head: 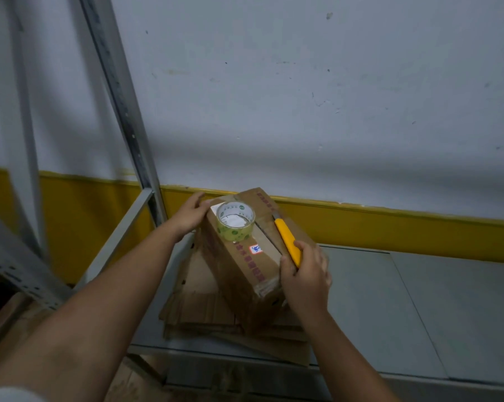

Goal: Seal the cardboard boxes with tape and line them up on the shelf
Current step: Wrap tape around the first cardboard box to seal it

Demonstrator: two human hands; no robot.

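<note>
left forearm, closest in, runs up to the left hand (191,213), which grips the far left corner of the box (245,262), fingers curled over its edge. right hand (305,274) sits at the near end, pinching the butt of the yellow knife (287,239) between thumb and forefinger. box stands on flat cardboard (198,303) on the grey shelf (418,300), long axis running near right to far left, hand to hand. knife lies along that axis, just beside the seam (267,237), blade end pointing away. tape (235,220) rests flat on the lid left of the seam. the seam's middle looks unsealed, so i judge the next strip must follow that line; the left hand has the shorter reach to the roll.
</note>
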